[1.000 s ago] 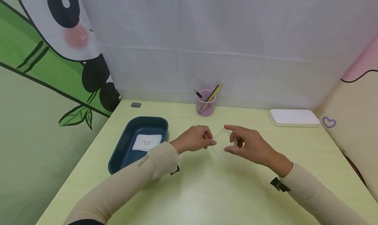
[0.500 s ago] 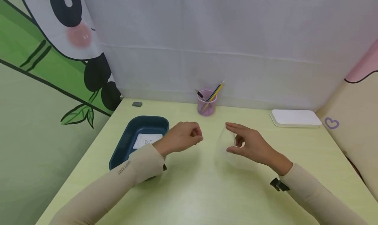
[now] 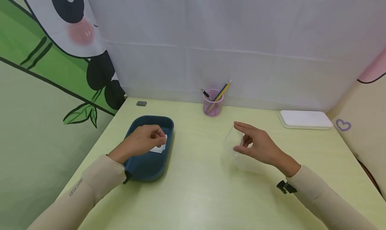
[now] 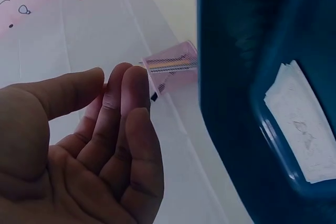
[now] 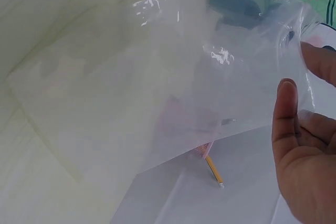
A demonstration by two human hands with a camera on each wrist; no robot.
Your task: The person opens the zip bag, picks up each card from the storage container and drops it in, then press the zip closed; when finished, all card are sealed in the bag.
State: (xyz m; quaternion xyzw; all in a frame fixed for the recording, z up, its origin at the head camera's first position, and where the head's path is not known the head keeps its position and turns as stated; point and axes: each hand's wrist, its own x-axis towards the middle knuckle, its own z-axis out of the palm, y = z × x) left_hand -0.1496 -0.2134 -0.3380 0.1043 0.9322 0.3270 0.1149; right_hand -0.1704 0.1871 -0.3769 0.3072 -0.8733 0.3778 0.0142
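1. Head view: left hand [image 3: 144,143], fingers loosely curled and holding nothing, hovers over white cards [image 3: 159,148] in the blue tray [image 3: 150,166].
2. Right wrist view alone shows clearly: right hand [image 3: 256,144] pinches a clear plastic bag [image 5: 173,77] above the table [image 3: 196,189].

Both arms reach forward, well apart.
The left hand [image 3: 141,142] hangs palm down, fingers loosely curled, holding nothing. The right hand [image 3: 256,144] is raised, thumb and fingers pinching.
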